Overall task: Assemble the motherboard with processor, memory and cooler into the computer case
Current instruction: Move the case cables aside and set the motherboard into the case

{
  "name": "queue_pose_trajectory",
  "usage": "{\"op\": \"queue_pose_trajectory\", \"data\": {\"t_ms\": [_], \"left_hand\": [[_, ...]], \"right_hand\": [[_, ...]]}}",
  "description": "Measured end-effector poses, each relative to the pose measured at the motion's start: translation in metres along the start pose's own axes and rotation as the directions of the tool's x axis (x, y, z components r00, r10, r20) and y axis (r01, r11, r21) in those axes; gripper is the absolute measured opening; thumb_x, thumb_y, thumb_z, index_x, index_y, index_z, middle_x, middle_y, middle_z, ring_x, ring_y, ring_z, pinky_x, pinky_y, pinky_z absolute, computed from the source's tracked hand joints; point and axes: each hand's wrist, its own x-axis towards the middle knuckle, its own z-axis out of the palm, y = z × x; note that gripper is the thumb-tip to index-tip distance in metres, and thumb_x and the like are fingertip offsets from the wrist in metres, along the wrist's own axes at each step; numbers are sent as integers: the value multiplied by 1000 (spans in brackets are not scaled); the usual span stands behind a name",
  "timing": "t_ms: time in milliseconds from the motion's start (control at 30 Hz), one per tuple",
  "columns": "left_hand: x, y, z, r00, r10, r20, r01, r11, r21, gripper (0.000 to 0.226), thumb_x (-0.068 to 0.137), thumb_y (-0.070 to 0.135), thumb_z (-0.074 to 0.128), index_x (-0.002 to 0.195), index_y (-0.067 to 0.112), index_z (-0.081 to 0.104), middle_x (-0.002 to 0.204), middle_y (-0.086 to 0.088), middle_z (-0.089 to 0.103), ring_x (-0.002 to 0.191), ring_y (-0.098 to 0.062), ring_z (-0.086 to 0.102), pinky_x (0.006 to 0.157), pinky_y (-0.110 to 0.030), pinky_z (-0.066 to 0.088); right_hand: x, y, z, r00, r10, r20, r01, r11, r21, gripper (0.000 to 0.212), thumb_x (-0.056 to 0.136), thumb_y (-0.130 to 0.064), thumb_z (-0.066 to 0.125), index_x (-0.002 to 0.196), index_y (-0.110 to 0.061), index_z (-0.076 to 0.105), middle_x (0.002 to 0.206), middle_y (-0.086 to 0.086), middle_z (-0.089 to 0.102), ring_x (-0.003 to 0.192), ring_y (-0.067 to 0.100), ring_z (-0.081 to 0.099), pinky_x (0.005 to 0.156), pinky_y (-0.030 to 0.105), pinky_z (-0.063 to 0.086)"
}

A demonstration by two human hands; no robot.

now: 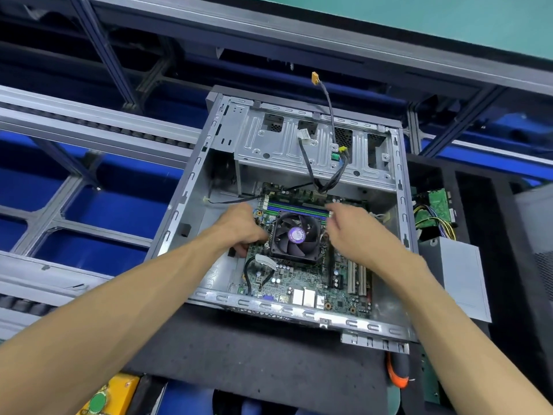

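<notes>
The computer case (191, 187) lies open on a dark mat (254, 354), its perforated rim framing the cavity on all four sides. The drive cage (299, 145) covers the far part, with black cables (311, 166) drooping from it onto the board. Bare metal floor shows along the left wall of the case, beside the motherboard (299, 280), which sits flat inside toward the near right. The cooler (296, 235) stands on the board just in front of the memory slots (296, 208). The left hand (242, 229) grips the board's left edge beside the cooler, fingers curled under. The right hand (353, 232) hovers at the cooler's right, fingers loosely bent, holding nothing visible
</notes>
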Motion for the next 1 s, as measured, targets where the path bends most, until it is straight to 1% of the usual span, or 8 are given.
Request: {"op": "queue_pose_trajectory", "data": {"t_ms": [100,167,233,367,500,633,833,1000], "left_hand": [[-2,1,0,1000,-13,5,13,1000,7,23,85,17,73,80,4,56,42,-4,62,48,-23,70,47,-30,57],[-4,3,0,1000,-22,2,22,1000,13,23,86,17,73,80,4,55,46,-6,64,47,-23,70,41,-27,54],[-4,3,0,1000,-27,-3,27,1000,9,23,86,16,73,82,4,54,55,-10,67,48,-24,70,39,-26,52],[-2,3,0,999,-32,0,32,999,-18,20,83,12,75,82,1,57,66,-16,69,52,-28,71,57,-38,62],[1,1,0,999,-33,-5,33,999,-29,21,83,12,75,83,0,58,67,-17,70,51,-27,71,60,-40,63],[1,2,0,1000,-29,-8,28,999,-30,23,83,14,76,85,2,57,69,-17,70,51,-27,71,62,-41,63],[-1,1,-1,999,-30,-10,30,999,-29,25,82,15,77,84,6,53,70,-15,69,49,-25,70,47,-30,55],[0,0,-3,999,-35,-31,35,999,-17,24,83,15,74,81,7,52,67,-14,68,46,-23,69,36,-23,46]], "right_hand": [[-8,5,-6,967,141,214,-76,955,-288,30,98,-14,48,125,-3,55,122,16,63,98,31,63,80,35,53],[-14,1,0,918,182,352,-37,924,-381,20,97,-17,54,112,-4,59,117,11,65,94,25,62,83,32,56],[-15,-2,12,892,183,413,2,913,-408,24,97,-25,61,110,-5,61,117,9,65,94,23,61,89,32,56],[-11,-3,27,892,186,412,-19,926,-377,42,91,-41,72,111,-4,63,100,4,64,88,24,60,86,34,56],[-7,-4,26,907,134,400,24,930,-367,36,86,-41,78,91,-10,60,85,2,60,81,24,60,74,31,55],[-6,0,26,920,107,378,37,935,-354,42,82,-43,80,94,-7,63,89,5,63,80,25,59,72,31,53],[-10,-2,33,923,73,379,102,901,-422,50,80,-52,80,75,-8,56,76,1,57,77,24,61,77,35,59],[-10,-5,31,949,6,315,130,903,-409,56,81,-47,81,62,-13,41,60,-5,45,72,24,58,68,33,54]]}}
